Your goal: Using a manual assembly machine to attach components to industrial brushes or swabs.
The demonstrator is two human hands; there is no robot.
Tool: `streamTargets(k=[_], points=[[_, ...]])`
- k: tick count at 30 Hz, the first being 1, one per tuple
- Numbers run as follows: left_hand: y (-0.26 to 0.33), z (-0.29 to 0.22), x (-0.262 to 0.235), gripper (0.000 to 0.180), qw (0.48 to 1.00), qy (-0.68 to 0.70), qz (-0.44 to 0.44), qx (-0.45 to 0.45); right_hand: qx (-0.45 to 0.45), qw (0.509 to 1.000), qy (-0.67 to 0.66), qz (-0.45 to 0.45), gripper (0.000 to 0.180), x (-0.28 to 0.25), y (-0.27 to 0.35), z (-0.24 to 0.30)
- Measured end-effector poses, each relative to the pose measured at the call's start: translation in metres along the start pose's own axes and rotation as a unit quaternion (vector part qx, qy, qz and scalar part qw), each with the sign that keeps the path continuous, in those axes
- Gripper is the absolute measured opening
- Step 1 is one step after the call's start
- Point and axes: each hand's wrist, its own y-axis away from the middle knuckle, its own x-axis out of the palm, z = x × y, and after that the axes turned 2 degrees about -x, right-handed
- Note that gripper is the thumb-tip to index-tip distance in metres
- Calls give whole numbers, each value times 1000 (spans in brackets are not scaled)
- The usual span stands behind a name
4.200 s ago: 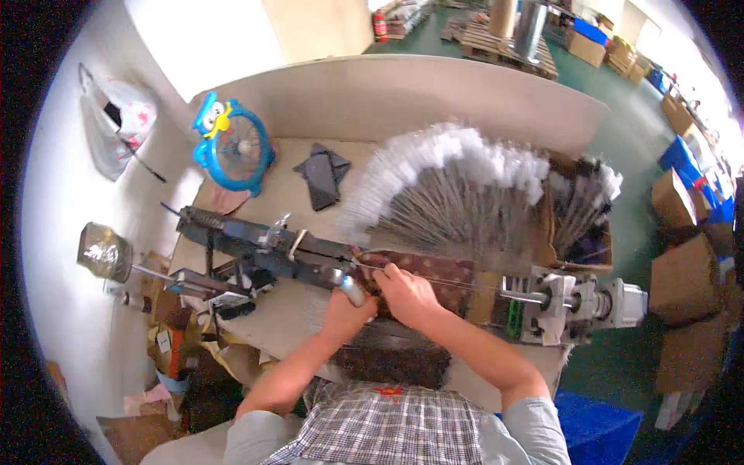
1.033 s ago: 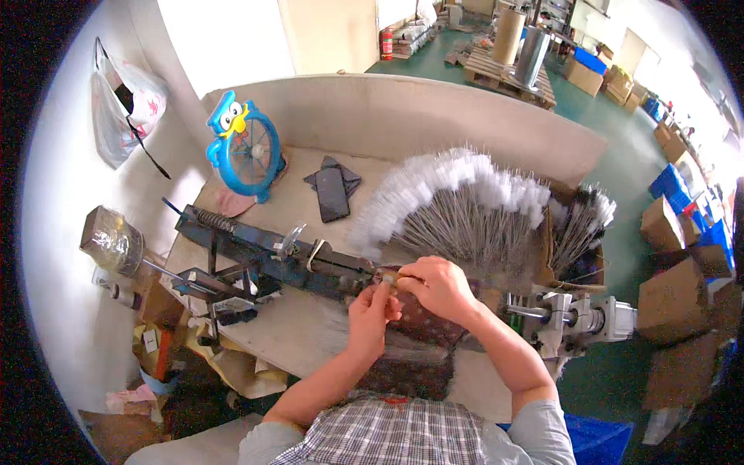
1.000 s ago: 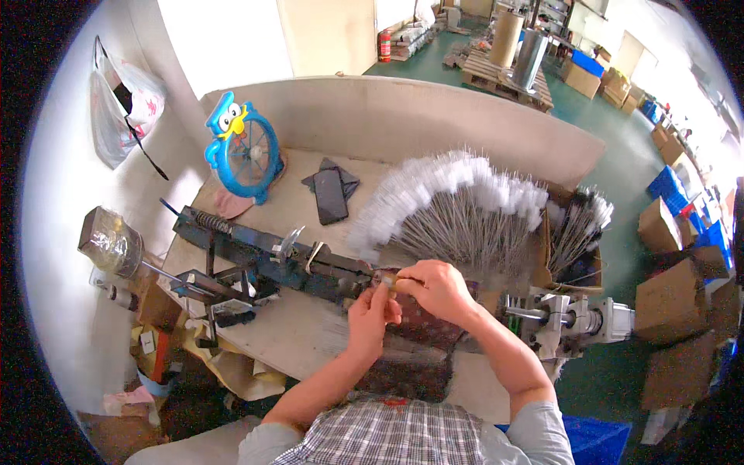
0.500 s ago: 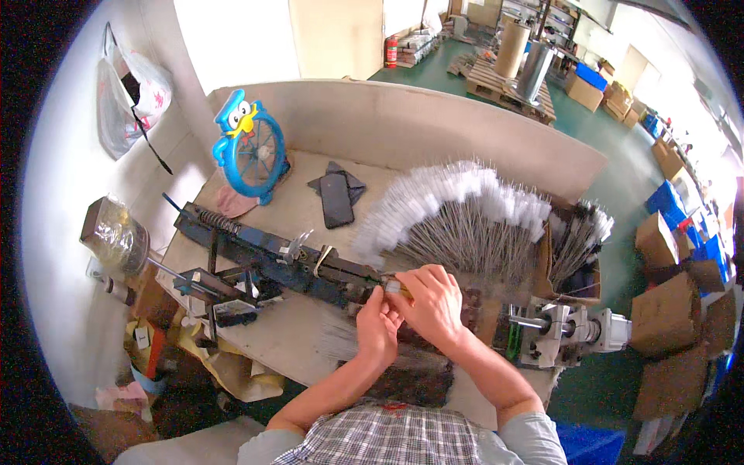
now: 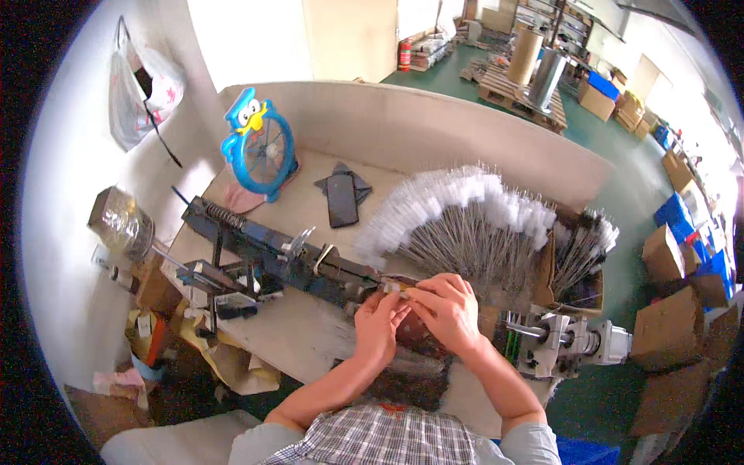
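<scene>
Where the wall stands at the far left, a translucent plastic carrier bag [image 5: 143, 97] hangs above a boxy amber lump wrapped in clear film [image 5: 122, 225]. Next comes a long black metal machine with a coil spring [image 5: 267, 246], slanting down across the pale beige table [image 5: 287, 333] toward the hands. Behind it, from where I stand, are a round blue plastic fan with a bird's head [image 5: 267, 151] and a flat black phone [image 5: 342, 201] on grey cloth [image 5: 361, 187]. The left hand [image 5: 377, 329] has its grip drawn to a narrow pinch on a small pale piece with a yellowish end [image 5: 394, 287], just off the machine's right end, its long axis roughly in line with the machine. The right hand [image 5: 447, 311] pinches the other end, so neither is clearly nearer; fingers hide much of it. Beneath lies a dark red-brown covering [image 5: 411, 332]. Beyond the right hand, white-bristled wire brushes [image 5: 465, 225] crowd that side, then a cardboard box of brushes [image 5: 547, 271] and a silver-grey motor unit [image 5: 553, 329]
</scene>
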Motion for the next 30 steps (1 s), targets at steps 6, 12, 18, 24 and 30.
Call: streamTargets(k=[6, 12, 18, 24, 30], points=[[-2, 0, -9, 6, 999, -5, 30, 20, 22, 999, -23, 11, 27, 7, -12, 20], [-1, 2, -8, 6, 998, 66, 24, -6, 23, 999, -29, 7, 31, 8, -13, 17], [-4, 5, -13, 8, 994, 102, 16, -19, 70, 997, 22, -24, 35, 14, -10, 24], [-1, 1, -3, 8, 998, 55, 10, -8, 23, 998, 36, -38, 26, 9, -6, 20], [-2, 2, -6, 9, 999, 35, 11, -4, 5, 999, 41, -18, 21, 9, -7, 16]])
